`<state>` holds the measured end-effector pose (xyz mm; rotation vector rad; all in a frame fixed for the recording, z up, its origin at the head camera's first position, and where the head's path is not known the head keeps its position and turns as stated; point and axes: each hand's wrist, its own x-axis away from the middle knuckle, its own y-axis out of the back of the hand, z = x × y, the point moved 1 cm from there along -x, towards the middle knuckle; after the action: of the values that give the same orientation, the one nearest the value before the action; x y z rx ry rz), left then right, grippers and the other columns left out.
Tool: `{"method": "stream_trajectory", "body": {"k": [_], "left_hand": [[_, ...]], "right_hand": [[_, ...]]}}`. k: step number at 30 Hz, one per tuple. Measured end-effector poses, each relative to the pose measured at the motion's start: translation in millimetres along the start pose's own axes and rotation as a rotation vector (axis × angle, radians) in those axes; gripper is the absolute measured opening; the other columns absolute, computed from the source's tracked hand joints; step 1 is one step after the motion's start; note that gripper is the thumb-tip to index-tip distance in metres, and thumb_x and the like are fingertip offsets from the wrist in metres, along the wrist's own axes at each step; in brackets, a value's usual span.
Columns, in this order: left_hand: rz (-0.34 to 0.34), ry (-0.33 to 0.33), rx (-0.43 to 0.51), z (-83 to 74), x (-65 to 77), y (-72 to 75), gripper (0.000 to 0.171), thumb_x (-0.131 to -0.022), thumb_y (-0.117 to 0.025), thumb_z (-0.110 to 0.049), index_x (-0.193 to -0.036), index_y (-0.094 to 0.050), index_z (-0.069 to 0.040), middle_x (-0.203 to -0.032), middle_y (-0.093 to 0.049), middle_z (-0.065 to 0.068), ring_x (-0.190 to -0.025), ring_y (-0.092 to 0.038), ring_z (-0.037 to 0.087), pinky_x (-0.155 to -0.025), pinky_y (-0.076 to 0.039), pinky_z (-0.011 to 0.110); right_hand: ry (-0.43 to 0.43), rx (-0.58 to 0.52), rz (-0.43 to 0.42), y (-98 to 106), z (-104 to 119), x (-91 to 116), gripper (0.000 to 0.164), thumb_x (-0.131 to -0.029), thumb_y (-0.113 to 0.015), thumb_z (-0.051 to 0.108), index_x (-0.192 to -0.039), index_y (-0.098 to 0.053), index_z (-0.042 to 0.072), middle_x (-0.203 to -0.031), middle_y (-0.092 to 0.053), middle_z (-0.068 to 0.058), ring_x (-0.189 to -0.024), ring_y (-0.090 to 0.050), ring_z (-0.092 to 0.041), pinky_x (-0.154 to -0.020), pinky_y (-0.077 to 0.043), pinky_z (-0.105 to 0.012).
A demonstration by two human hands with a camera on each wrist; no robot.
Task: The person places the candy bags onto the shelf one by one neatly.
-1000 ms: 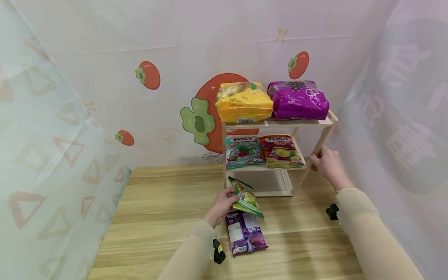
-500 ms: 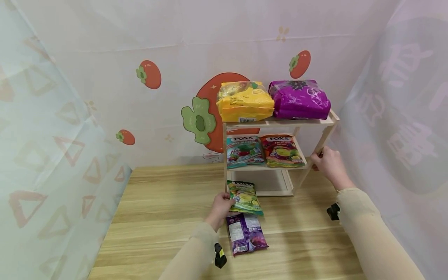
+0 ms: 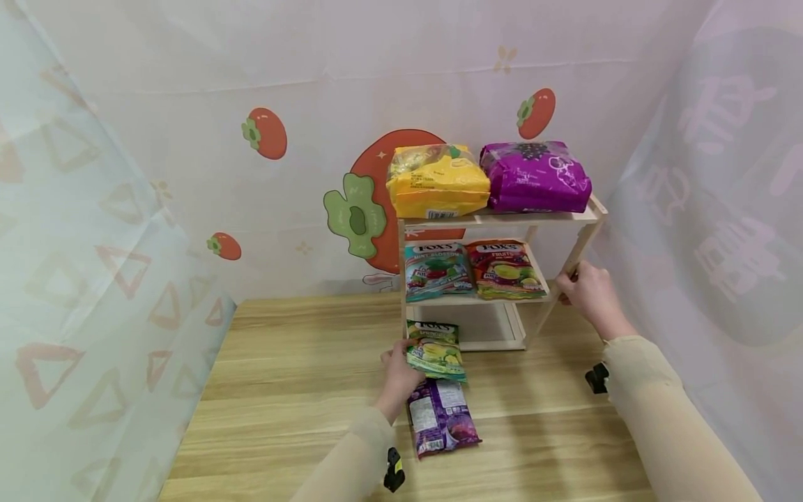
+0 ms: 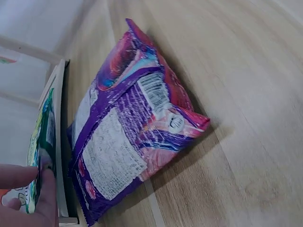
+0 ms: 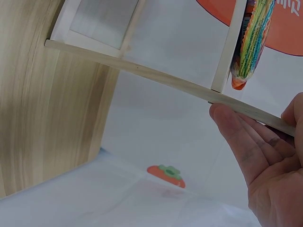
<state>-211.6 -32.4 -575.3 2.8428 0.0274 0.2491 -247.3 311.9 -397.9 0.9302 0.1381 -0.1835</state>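
My left hand (image 3: 400, 375) pinches the left edge of a green candy bag (image 3: 436, 352), whose front faces up at the left of the bottom tier of a small wooden shelf (image 3: 495, 222). In the left wrist view thumb and fingers meet on that bag (image 4: 46, 125). A purple candy bag (image 3: 444, 422) lies back side up on the table in front of the shelf, near the left wrist. My right hand (image 3: 591, 296) grips the right front post (image 5: 156, 80) of the shelf, about level with the middle tier.
A teal candy bag (image 3: 438, 272) and a red one (image 3: 505, 270) lie side by side on the middle tier. Bigger yellow (image 3: 439, 185) and purple bags (image 3: 536, 180) sit on top. Behind the wooden table (image 3: 301, 390) hangs a printed curtain (image 3: 314, 56).
The green bag, tilted and raised a second ago, now lies flatter and squarer at the bottom tier. My left hand has shifted slightly with it. The right hand stays on the post.
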Motion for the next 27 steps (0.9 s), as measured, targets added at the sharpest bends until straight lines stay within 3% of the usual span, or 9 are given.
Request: {"method": "stream_trajectory", "body": {"k": [6, 9, 12, 14, 19, 27], "left_hand": [[0.009, -0.151, -0.19, 2.2, 0.6, -4.3, 0.062, -0.062, -0.069, 0.015, -0.117, -0.057, -0.011, -0.132, -0.016, 0.019, -0.079, -0.048, 0.025, -0.047, -0.039, 0.026], [0.029, -0.22, -0.303, 4.5, 2.1, -4.4, 0.056, -0.065, -0.076, 0.008, -0.114, -0.059, -0.013, -0.136, -0.018, 0.018, -0.092, -0.051, 0.029, -0.059, -0.045, 0.029], [0.044, -0.27, -0.4, 6.2, 4.3, -3.2, 0.05, -0.068, -0.079, 0.0, -0.112, -0.059, -0.015, -0.139, -0.021, 0.016, -0.111, -0.042, 0.034, -0.068, -0.047, 0.03], [0.049, -0.295, -0.439, 6.7, 6.0, -1.6, 0.044, -0.072, -0.077, -0.004, -0.111, -0.06, -0.014, -0.138, -0.024, 0.015, -0.113, -0.042, 0.035, -0.068, -0.047, 0.032], [0.023, -0.381, -0.583, 6.9, 7.9, -0.3, 0.03, -0.08, -0.075, -0.019, -0.106, -0.063, -0.014, -0.123, -0.038, 0.009, -0.101, -0.047, 0.029, -0.068, -0.046, 0.035], [-0.035, -0.525, -0.843, 11.4, 7.1, -1.7, 0.03, -0.081, -0.073, -0.031, -0.105, -0.064, -0.016, -0.11, -0.047, 0.007, -0.081, -0.045, 0.021, -0.059, -0.041, 0.031]], "right_hand": [[-0.002, 0.011, 0.002, 0.2, 1.3, 0.5, 0.023, -0.09, -0.047, 0.013, -0.088, -0.057, -0.008, -0.075, -0.065, -0.022, -0.062, -0.066, -0.03, -0.051, -0.052, -0.032], [-0.003, 0.009, 0.001, -0.1, 1.4, 0.7, 0.023, -0.09, -0.047, 0.012, -0.088, -0.056, -0.009, -0.075, -0.064, -0.023, -0.062, -0.066, -0.031, -0.051, -0.053, -0.033], [-0.004, 0.004, -0.003, -0.2, 0.7, 0.6, 0.023, -0.09, -0.047, 0.012, -0.088, -0.054, -0.009, -0.075, -0.064, -0.023, -0.063, -0.066, -0.032, -0.051, -0.053, -0.033], [-0.002, 0.011, -0.006, -0.3, 0.6, 0.3, 0.022, -0.089, -0.047, 0.013, -0.088, -0.055, -0.008, -0.075, -0.064, -0.023, -0.063, -0.066, -0.032, -0.051, -0.052, -0.032], [-0.006, 0.026, -0.005, -0.1, 0.2, 0.3, 0.021, -0.09, -0.049, 0.014, -0.089, -0.056, -0.006, -0.077, -0.065, -0.023, -0.064, -0.066, -0.031, -0.05, -0.051, -0.032], [-0.019, 0.024, 0.003, -0.4, -0.3, 0.5, 0.021, -0.09, -0.05, 0.014, -0.09, -0.056, -0.006, -0.076, -0.065, -0.021, -0.061, -0.066, -0.026, -0.052, -0.052, -0.032]]}}
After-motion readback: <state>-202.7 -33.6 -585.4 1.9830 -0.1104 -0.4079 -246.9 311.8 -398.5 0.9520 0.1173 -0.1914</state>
